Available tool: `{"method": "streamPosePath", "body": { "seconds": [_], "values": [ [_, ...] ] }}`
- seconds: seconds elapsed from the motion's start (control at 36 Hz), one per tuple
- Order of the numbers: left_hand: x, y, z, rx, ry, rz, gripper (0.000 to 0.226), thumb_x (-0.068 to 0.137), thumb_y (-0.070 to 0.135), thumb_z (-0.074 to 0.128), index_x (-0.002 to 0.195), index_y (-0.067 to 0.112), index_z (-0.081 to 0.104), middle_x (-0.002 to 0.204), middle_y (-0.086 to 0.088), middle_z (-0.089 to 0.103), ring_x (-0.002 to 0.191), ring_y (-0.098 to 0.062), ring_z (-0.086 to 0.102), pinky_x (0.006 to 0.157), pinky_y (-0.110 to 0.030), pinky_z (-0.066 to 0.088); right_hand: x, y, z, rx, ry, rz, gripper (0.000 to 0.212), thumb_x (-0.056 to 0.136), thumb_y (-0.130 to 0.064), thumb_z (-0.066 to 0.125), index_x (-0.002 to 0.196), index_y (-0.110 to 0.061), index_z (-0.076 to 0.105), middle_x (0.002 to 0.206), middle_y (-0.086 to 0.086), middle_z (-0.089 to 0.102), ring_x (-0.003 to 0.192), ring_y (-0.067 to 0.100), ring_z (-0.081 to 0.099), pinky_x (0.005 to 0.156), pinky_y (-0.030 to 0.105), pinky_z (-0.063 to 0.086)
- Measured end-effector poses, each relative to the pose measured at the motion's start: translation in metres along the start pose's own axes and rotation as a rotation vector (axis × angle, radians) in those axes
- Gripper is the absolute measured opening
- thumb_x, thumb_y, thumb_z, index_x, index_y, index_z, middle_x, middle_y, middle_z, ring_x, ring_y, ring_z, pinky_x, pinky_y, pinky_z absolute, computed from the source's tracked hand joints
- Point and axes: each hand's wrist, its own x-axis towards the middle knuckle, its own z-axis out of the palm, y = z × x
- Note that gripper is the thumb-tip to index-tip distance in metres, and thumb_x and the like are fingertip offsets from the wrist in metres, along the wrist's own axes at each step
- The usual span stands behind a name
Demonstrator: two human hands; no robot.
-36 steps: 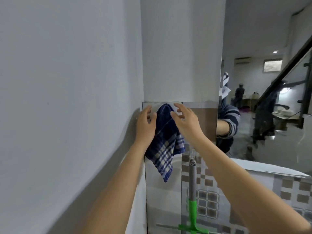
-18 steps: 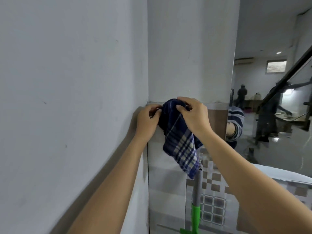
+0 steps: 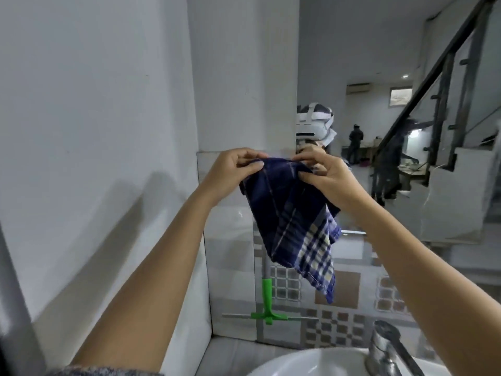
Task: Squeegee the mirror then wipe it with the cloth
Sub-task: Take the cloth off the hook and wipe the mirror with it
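A dark blue checked cloth (image 3: pixel 295 221) hangs in front of me, held by its top edge. My left hand (image 3: pixel 233 173) pinches the left corner and my right hand (image 3: pixel 328 180) pinches the right corner. Behind the cloth, to the right, is the mirror (image 3: pixel 393 104), which reflects a room with stairs and a person wearing a white headset. A squeegee (image 3: pixel 267 299) with a green neck and grey handle stands upright against the tiled wall below the cloth, its blade at the bottom.
A white sink (image 3: pixel 311 362) with a chrome tap (image 3: pixel 390 348) sits at the bottom right. A white wall (image 3: pixel 95 131) closes off the left side. Patterned tiles (image 3: pixel 339 308) cover the wall under the mirror.
Both hands have drawn the cloth away from the wall corner and spread its top edge apart. The view has tilted down, and the sink and tap have come into sight.
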Motion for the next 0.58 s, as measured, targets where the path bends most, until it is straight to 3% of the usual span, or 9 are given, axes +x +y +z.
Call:
{"method": "streamPosePath", "body": {
  "seconds": [0.11, 0.19, 0.31, 0.39, 0.47, 0.58],
  "values": [
    [-0.002, 0.024, 0.037, 0.059, -0.019, 0.062, 0.016, 0.087, 0.008, 0.061, 0.097, 0.017, 0.070, 0.099, 0.004, 0.070, 0.092, -0.004, 0.064, 0.084, -0.015, 0.049, -0.035, 0.005, -0.036, 0.028, -0.126, 0.061, 0.034, 0.080, 0.001, 0.067, 0.099, -0.026, 0.061, 0.104, 0.009, 0.057, 0.089, 0.007, 0.053, 0.080, 0.015, 0.047],
    [-0.001, 0.043, 0.064, 0.124, -0.053, 0.105, 0.016, 0.087, 0.006, 0.060, 0.100, 0.008, 0.070, 0.101, -0.003, 0.070, 0.094, -0.007, 0.064, 0.088, -0.014, 0.046, -0.057, 0.010, -0.060, 0.069, -0.200, 0.160, 0.037, 0.077, 0.001, 0.070, 0.108, -0.019, 0.060, 0.104, 0.006, 0.056, 0.096, 0.012, 0.055, 0.085, 0.020, 0.046],
    [-0.002, 0.062, 0.093, 0.151, -0.069, 0.151, 0.017, 0.086, 0.006, 0.061, 0.100, 0.005, 0.070, 0.102, -0.005, 0.071, 0.099, -0.011, 0.064, 0.093, -0.017, 0.045, -0.082, 0.008, -0.089, 0.208, -0.210, 0.259, 0.049, 0.070, -0.027, 0.072, 0.116, -0.015, 0.060, 0.109, 0.014, 0.065, 0.101, 0.022, 0.063, 0.092, 0.031, 0.050],
    [-0.004, 0.070, 0.108, 0.167, -0.038, 0.169, 0.016, 0.085, 0.008, 0.063, 0.099, 0.009, 0.071, 0.100, -0.002, 0.071, 0.097, -0.007, 0.064, 0.093, -0.016, 0.045, -0.095, 0.007, -0.108, 0.230, -0.173, 0.261, 0.029, 0.079, -0.019, 0.067, 0.107, -0.010, 0.065, 0.097, 0.010, 0.068, 0.085, 0.013, 0.065, 0.082, 0.022, 0.052],
    [-0.009, 0.071, 0.120, 0.192, -0.013, 0.159, 0.015, 0.083, 0.012, 0.066, 0.098, 0.014, 0.071, 0.097, 0.001, 0.071, 0.096, -0.008, 0.064, 0.095, -0.025, 0.047, -0.106, 0.012, -0.122, 0.151, -0.198, 0.280, 0.016, 0.084, -0.012, 0.066, 0.099, -0.007, 0.068, 0.085, 0.003, 0.067, 0.070, 0.000, 0.062, 0.067, 0.009, 0.049],
    [-0.022, 0.072, 0.136, 0.254, 0.016, 0.136, 0.015, 0.083, 0.015, 0.066, 0.098, 0.014, 0.072, 0.096, 0.002, 0.071, 0.095, -0.006, 0.064, 0.095, -0.024, 0.047, -0.121, 0.022, -0.131, 0.038, -0.276, 0.326, 0.005, 0.082, -0.016, 0.069, 0.087, -0.015, 0.068, 0.079, -0.002, 0.064, 0.068, 0.002, 0.058, 0.067, 0.012, 0.046]
  ]
}}
